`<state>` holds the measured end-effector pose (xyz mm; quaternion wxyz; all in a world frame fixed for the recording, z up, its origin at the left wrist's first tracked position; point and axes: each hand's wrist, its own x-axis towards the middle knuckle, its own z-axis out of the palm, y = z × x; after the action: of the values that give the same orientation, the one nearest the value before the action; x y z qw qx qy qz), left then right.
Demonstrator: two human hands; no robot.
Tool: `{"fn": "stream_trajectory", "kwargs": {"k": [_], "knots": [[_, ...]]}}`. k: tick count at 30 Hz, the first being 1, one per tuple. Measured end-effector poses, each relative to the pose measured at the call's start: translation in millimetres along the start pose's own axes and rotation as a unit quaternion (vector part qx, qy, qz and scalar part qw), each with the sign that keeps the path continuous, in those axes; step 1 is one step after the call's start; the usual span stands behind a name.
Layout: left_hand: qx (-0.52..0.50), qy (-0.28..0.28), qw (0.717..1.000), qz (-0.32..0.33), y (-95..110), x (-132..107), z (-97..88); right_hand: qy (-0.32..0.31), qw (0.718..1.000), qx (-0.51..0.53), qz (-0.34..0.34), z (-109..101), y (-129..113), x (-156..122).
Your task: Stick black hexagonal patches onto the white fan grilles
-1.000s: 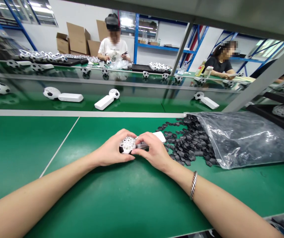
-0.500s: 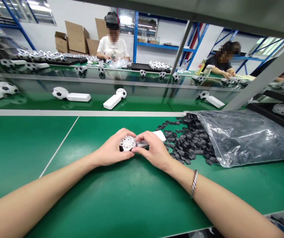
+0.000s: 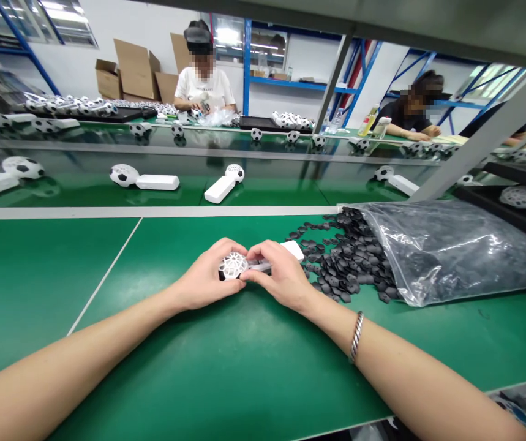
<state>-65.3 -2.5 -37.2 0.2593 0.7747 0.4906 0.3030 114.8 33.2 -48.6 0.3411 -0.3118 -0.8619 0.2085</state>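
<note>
Both my hands hold a white handheld fan (image 3: pixel 234 266) with a round, football-style grille head, low over the green worktop. My left hand (image 3: pixel 207 275) curls around the left side of the head, thumb below and fingers above. At the neck, where head meets handle, my right hand (image 3: pixel 278 275) pinches with thumb and fingertips. The white handle (image 3: pixel 293 250) sticks out behind the right hand, pointing right and away. A black part shows at the head's lower left edge. Small black pentagon-like pieces (image 3: pixel 352 263) lie heaped just right of my right hand.
A clear plastic bag (image 3: pixel 465 251) spills the black pieces. Beyond a pale rail (image 3: pixel 152 212), a green conveyor belt (image 3: pixel 290 187) carries several football-headed fans (image 3: pixel 220 188). A slanted metal post (image 3: pixel 483 128) and a black tray (image 3: pixel 487 199) stand at right. Two co-workers (image 3: pixel 205 86) sit across.
Fans on the near belt have shifted right. My hands keep their grip on the fan with little visible movement; the view has turned slightly.
</note>
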Motion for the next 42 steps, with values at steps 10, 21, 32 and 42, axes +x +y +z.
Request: {"fn": "stream_trajectory", "kwargs": {"k": [10,21,32,42], "knots": [[-0.064,-0.055,0.995,-0.059,-6.6,1.1,-9.3,-0.004,0.999,0.053,-0.002,-6.5,1.9,-3.7],[-0.492,0.110,0.825,-0.255,-23.3,9.9,-13.4,-0.002,0.988,-0.153,0.032,-11.5,17.5,-6.9],[-0.594,0.125,0.755,-0.250,-29.7,10.0,-9.8,-0.010,0.990,-0.142,0.026,-3.7,26.3,-11.4],[-0.399,-0.038,0.908,-0.125,-34.2,3.1,-22.6,-0.027,0.981,-0.188,0.024,-5.7,22.2,-15.5]]}}
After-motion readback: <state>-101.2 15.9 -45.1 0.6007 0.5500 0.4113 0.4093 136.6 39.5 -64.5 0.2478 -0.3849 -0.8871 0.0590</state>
